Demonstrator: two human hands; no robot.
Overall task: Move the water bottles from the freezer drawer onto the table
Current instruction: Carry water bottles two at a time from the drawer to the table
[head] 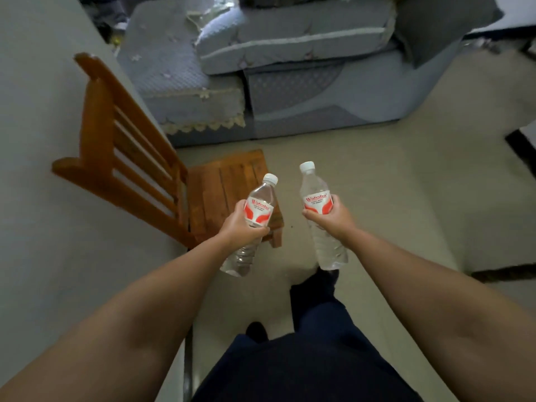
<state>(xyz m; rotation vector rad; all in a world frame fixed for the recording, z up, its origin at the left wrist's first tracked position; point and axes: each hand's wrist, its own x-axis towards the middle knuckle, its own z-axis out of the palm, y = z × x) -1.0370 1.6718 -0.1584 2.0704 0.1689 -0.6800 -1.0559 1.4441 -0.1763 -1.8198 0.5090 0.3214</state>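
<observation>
Gripping one full Wahaha water bottle in left hand, another at 1 o'clock in right hand, both round the label: rigid, weighty, probably slick.

A wooden chair stands against the grey wall on the left. Beyond it sits a blue-grey sofa with lace trim, on a pale floor.

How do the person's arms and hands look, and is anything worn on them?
Both forearms are bare: no sleeves are visible. The left hand and the right hand wear no gloves, and no watch, ring or bracelet shows on the wrists or fingers.
</observation>
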